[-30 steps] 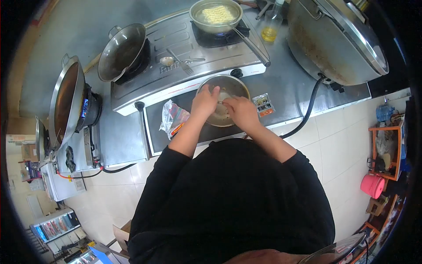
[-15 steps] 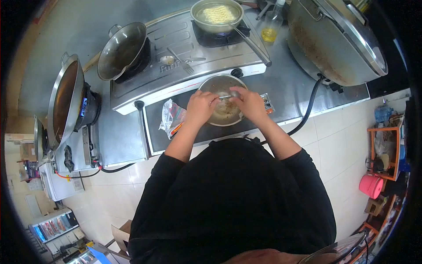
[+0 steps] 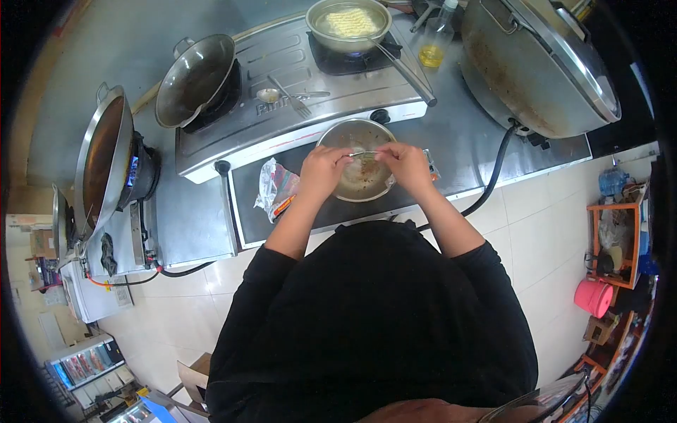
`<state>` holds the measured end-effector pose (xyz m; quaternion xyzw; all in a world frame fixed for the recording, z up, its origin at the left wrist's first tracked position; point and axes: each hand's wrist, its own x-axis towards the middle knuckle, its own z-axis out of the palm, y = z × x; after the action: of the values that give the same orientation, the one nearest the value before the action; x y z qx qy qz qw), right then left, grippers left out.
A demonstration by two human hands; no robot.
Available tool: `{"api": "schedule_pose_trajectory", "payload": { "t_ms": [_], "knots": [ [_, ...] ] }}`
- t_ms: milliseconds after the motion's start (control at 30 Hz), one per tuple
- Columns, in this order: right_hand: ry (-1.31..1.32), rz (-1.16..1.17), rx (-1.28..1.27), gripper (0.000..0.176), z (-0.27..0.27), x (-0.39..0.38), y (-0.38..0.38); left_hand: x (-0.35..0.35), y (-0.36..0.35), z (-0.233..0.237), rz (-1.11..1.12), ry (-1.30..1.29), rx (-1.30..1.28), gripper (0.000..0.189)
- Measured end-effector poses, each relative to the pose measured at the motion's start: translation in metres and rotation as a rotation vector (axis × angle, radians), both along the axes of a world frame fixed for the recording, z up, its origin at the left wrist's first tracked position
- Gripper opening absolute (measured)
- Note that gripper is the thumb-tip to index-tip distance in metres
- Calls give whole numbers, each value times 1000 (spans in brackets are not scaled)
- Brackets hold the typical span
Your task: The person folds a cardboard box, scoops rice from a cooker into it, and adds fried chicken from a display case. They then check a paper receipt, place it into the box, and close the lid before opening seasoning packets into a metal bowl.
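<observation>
A metal bowl [image 3: 361,189] stands on the counter close to my body, with brown specks and powder at its bottom. Over it, a small thin sachet [image 3: 364,153] stretches between my hands, seen almost edge-on. My left hand [image 3: 326,169] pinches one end of it, and my right hand [image 3: 407,166] pinches the other. Left of the bowl lies a crumpled noodle wrapper [image 3: 276,186]. Another small packet [image 3: 433,166] lies partly hidden behind my right hand. At the back, a noodle block [image 3: 351,23] sits in liquid in a long-handled pan [image 3: 319,37].
The pan is on a gas stove [image 3: 264,134], with a spoon [image 3: 269,96] and fork [image 3: 300,106] on its top. Woks [image 3: 196,77] stand at the left. An oil bottle [image 3: 435,44] and a large pot [image 3: 522,77] with a black hose [image 3: 499,162] are at the right.
My right hand has turned and shifted slightly right, so the sachet is now drawn out between both hands. More brown specks show in the bowl.
</observation>
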<state>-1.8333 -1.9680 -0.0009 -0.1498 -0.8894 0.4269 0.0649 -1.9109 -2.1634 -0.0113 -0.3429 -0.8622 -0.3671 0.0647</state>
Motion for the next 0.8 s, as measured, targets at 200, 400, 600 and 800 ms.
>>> {"api": "schedule_pose_trajectory", "payload": {
  "t_ms": [200,400,600,800],
  "knots": [
    [-22,-49,101,24,8,2,3,3,2,-6,90,-138,17,13],
    [-34,-58,104,21,9,3,2,1,0,-12,69,-112,33,9],
    [103,-12,180,16,-2,3,0,3,2,-11,81,-93,29,7],
    [4,128,385,12,19,6,-8,7,3,-5,67,-97,2,10]
  ]
}}
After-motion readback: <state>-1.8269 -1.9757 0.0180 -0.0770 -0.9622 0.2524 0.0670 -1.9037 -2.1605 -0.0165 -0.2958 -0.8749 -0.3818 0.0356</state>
